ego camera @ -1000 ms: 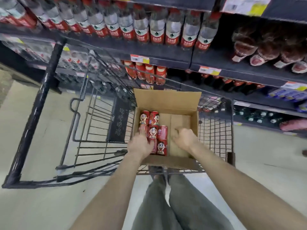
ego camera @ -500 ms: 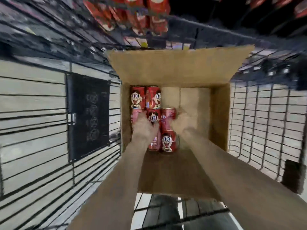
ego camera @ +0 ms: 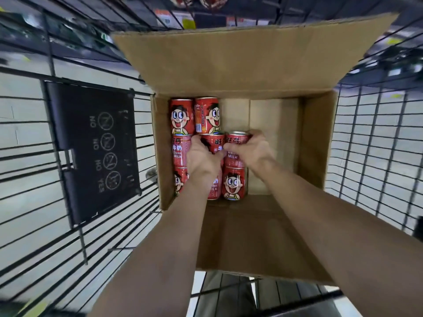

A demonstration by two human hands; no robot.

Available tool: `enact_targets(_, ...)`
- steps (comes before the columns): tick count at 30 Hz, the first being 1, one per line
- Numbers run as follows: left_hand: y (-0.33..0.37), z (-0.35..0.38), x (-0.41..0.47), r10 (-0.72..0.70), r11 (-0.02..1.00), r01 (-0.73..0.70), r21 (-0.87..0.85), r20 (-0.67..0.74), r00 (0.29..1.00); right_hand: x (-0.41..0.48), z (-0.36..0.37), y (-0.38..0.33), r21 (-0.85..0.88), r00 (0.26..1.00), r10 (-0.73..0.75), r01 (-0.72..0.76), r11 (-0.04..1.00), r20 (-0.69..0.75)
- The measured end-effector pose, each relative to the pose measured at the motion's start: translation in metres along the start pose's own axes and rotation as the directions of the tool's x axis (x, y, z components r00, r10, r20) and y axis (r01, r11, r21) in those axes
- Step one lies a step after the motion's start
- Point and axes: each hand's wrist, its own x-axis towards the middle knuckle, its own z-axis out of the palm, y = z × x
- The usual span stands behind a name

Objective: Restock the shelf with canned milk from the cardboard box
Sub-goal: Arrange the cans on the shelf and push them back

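Since the previous frame the left hand [ego camera: 203,156] and right hand [ego camera: 249,149] have drawn together over the middle row of cans. At 6 o'clock, nearest, the cardboard box [ego camera: 318,143] folds its near flap outward beneath both forearms. Left fingers curl round the centre can [ego camera: 211,143]; right fingers wrap the top of the neighbouring can [ego camera: 238,139] at its 3 o'clock. Eight visible cans of milk [ego camera: 182,115] pack the box's 9 o'clock side, and bare cardboard floor lies open at 3 o'clock. A wire cart [ego camera: 377,145] encloses the box. The shelf [ego camera: 183,17] at 12 o'clock is blurred.
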Motion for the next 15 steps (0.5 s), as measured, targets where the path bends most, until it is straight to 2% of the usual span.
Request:
enact_targets(5,-0.002,-0.007,-0.015,0.067,0.996,-0.069,-0.059,-0.042,0.997,-0.016,-0.013,0.0,0.2,0.996,0.064,-0.074,0.977,0.056)
enact_targets(10,0.006,-0.026,-0.059,0.207,0.971,-0.215,-0.108,-0.085,0.975,-0.059,-0.048,0.0,0.284,0.997,-0.071,0.07,0.956,-0.007)
enact_targets(15,0.041,-0.07,-0.125,0.381,0.903,-0.409,-0.13,-0.201,0.903,-0.143,-0.103,-0.022,0.293,0.957,-0.274,0.289,0.911,-0.094)
